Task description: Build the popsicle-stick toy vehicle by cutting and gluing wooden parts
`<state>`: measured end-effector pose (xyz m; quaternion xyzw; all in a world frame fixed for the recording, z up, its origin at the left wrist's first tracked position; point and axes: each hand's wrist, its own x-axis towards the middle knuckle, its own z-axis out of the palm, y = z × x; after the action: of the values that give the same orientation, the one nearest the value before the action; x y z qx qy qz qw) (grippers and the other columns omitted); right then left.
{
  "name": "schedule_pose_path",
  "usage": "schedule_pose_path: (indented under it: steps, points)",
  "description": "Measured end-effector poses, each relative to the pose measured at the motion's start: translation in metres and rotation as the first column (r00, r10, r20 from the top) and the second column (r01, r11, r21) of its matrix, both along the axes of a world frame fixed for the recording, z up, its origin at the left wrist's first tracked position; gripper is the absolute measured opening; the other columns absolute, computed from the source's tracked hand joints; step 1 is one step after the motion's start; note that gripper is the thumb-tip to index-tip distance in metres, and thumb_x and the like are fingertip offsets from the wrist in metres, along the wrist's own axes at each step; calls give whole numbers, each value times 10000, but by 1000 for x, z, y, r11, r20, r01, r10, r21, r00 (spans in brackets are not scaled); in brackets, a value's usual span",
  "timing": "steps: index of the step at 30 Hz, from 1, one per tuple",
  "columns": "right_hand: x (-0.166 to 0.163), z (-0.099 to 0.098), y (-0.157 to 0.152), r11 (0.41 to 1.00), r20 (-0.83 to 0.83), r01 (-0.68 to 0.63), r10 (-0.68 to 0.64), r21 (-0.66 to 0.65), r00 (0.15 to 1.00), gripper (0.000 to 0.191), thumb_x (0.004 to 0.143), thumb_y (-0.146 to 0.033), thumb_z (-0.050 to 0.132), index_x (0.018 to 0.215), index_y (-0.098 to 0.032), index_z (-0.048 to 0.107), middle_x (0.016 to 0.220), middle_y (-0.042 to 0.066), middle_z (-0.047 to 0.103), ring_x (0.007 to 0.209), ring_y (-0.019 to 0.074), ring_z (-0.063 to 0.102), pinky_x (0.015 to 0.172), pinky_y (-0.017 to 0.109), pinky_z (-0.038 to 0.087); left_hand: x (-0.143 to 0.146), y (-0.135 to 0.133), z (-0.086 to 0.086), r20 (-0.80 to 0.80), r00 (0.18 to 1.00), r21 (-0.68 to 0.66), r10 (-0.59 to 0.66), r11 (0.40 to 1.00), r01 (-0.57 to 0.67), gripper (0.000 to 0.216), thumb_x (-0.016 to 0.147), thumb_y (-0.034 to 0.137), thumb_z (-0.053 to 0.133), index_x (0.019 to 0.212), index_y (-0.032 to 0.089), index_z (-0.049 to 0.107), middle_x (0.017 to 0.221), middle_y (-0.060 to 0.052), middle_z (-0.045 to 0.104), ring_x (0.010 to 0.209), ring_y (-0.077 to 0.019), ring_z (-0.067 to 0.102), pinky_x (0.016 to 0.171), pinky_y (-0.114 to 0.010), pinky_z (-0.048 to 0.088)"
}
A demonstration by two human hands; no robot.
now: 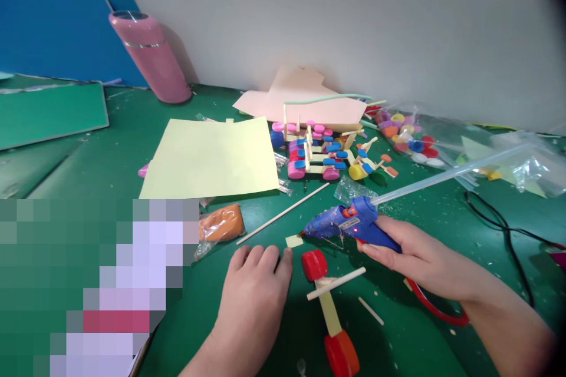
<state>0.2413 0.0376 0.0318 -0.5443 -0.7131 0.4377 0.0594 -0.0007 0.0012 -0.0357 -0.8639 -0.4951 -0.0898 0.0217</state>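
Note:
My right hand (415,256) is closed round the handle of a blue hot glue gun (349,225) with a clear glue stick poking out of its back. The gun's nozzle points left at a small pale yellow paper piece (294,241) on the green mat. My left hand (254,283) rests on the mat with its fingers curled, fingertips pressing beside that paper piece. Just in front lies a small craft of wooden sticks (332,294) with a red bottle cap (313,264) at one end and another red cap (341,353) at the other.
A yellow paper sheet (212,156) lies on the green mat (115,153). Behind it stand several finished stick-and-cap models (316,153), a pink card (305,103), bags of coloured caps (407,132) and a pink bottle (152,56). An orange packet (221,222), a thin long stick (283,214) and a black cable (499,221) also lie here.

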Motion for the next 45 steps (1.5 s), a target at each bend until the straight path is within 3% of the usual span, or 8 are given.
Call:
schedule_pose_path:
  steps: [8,14,22,34,45]
  points:
    - [2,2,1,999,20,-34,34,-10,999,297,884,-398,432,1121,-230,493,976,25,611,824,206,557,686,301,464,0,1,0,-6,1000,4,0,1000,0,236,759,109,528,946,147,667,655,-46,594,592,-201,533,591,-346,414]
    - [5,3,-1,999,69,-41,41,-1,997,230,879,-411,428,984,-233,528,879,2,614,743,183,544,637,273,450,0,1,0,-9,1000,12,3,1000,-3,235,749,115,539,942,145,669,655,-45,595,589,-202,535,599,-350,416]
    - [8,3,0,998,66,-48,50,-29,997,200,883,-409,429,990,-254,497,814,-21,579,657,148,492,591,250,431,-1,1,-1,0,1000,14,5,1000,-5,231,744,113,555,941,153,669,649,-36,591,584,-193,530,589,-335,410]
    - [6,-3,4,999,33,-12,13,-29,999,261,874,-447,424,996,-233,507,942,17,593,775,186,536,663,296,460,-2,0,-2,8,1000,20,6,1000,-7,223,753,127,550,939,156,671,647,-34,587,586,-193,526,596,-340,405]
    - [8,-1,1,1000,54,-28,28,-6,998,274,874,-445,424,1024,-232,510,878,15,590,746,182,540,631,278,452,-2,0,-3,-5,1000,4,12,1000,-12,245,764,117,527,961,156,666,657,-40,589,603,-200,531,602,-343,398]
